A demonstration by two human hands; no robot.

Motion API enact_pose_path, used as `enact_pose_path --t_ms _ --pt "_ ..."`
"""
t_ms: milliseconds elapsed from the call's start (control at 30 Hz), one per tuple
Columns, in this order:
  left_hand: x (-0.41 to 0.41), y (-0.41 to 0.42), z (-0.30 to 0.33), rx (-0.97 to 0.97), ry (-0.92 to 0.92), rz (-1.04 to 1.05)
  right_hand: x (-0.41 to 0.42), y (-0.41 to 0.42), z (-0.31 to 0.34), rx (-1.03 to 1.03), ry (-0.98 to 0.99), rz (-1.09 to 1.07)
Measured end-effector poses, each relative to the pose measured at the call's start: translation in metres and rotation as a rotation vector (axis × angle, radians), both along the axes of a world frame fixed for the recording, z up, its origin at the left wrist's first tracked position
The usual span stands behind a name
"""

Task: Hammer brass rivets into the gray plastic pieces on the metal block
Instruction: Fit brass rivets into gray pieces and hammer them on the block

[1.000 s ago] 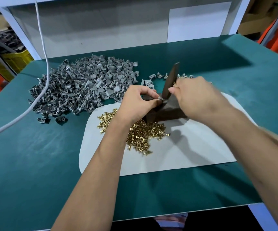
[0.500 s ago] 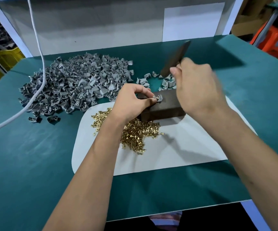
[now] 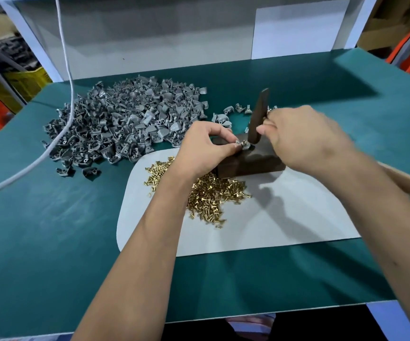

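Observation:
A dark metal block [image 3: 253, 163] stands on a white mat [image 3: 260, 225]. My left hand [image 3: 204, 146] pinches a small gray plastic piece [image 3: 242, 144] on top of the block. My right hand [image 3: 304, 139] grips a dark hammer [image 3: 259, 116], whose lower end is down against the piece. A heap of brass rivets [image 3: 208, 195] lies on the mat in front of the block, partly under my left forearm. A big pile of gray plastic pieces [image 3: 125, 124] covers the green table to the left.
A few loose gray pieces [image 3: 231, 112] lie behind the block. A white cable [image 3: 39, 153] hangs from above and crosses the left side of the green table [image 3: 51, 242]. A white panel stands along the back edge.
The hammer was raised half a second ago and has now come down onto the piece on the block. My left hand has kept its pinch on the piece.

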State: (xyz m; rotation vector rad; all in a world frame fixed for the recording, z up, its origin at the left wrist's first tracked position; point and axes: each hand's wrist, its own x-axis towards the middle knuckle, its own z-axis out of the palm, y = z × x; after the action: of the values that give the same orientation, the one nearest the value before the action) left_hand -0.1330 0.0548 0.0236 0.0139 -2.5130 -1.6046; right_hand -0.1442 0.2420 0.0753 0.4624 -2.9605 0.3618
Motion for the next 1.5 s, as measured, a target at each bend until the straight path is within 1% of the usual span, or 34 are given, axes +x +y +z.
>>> enact_pose_path --t_ms 33,133,200,300,400,567,667,733,800,867,900,967,1033,1100,1267,1367,1400,1433,1500 --pt "0.000 -0.001 0.000 0.003 -0.007 -0.009 -0.001 0.003 -0.001 -0.021 0.011 -0.027" --pt "0.000 -0.002 -0.001 0.062 -0.024 -0.039 -0.005 0.014 -0.009 -0.168 0.068 -0.115" --pt "0.001 -0.001 0.000 0.129 -0.045 -0.047 -0.007 0.024 -0.013 -0.200 0.115 -0.205" --pt "0.003 -0.003 0.002 0.200 -0.086 -0.042 -0.010 0.037 -0.022 -0.130 0.101 -0.350" --pt "0.002 -0.005 0.003 0.228 -0.109 -0.043 -0.013 0.046 -0.035 -0.052 0.031 -0.429" --pt "0.003 -0.006 0.004 0.249 -0.116 -0.055 -0.010 0.048 -0.044 -0.041 -0.009 -0.454" --pt "0.004 -0.006 0.005 0.251 -0.115 -0.069 -0.011 0.047 -0.048 -0.044 -0.002 -0.453" --pt "0.004 -0.006 0.006 0.244 -0.114 -0.075 -0.012 0.047 -0.048 -0.060 0.035 -0.460" --pt "0.004 -0.006 0.006 0.229 -0.114 -0.078 -0.014 0.045 -0.044 -0.152 0.144 -0.375" --pt "0.004 -0.006 0.006 0.222 -0.109 -0.082 -0.014 0.038 -0.038 -0.262 0.261 -0.117" --pt "0.005 -0.006 0.007 0.223 -0.108 -0.083 -0.013 0.032 -0.035 -0.284 0.292 0.030" --pt "0.006 -0.005 0.008 0.230 -0.102 -0.082 -0.010 0.018 -0.030 -0.273 0.279 0.242" --pt "0.006 -0.004 0.008 0.245 -0.079 -0.083 -0.009 0.006 -0.028 -0.208 0.202 0.345" --pt "0.005 -0.005 0.008 0.265 -0.055 -0.072 -0.009 -0.002 -0.027 -0.139 0.176 0.389" --pt "0.004 -0.003 0.012 0.304 -0.015 -0.036 -0.014 -0.011 -0.024 -0.190 0.252 0.412" --pt "0.001 -0.006 0.010 0.275 0.047 0.092 -0.022 -0.014 -0.023 -0.164 0.241 0.408" --pt "-0.001 -0.008 0.008 0.205 0.071 0.169 -0.027 -0.014 -0.023 -0.164 0.238 0.388" --pt "-0.003 -0.012 0.006 0.082 0.093 0.263 -0.032 -0.013 -0.022 -0.165 0.237 0.353" --pt "-0.005 -0.023 0.002 -0.219 0.114 0.488 -0.045 -0.015 -0.021 -0.145 0.244 0.244"
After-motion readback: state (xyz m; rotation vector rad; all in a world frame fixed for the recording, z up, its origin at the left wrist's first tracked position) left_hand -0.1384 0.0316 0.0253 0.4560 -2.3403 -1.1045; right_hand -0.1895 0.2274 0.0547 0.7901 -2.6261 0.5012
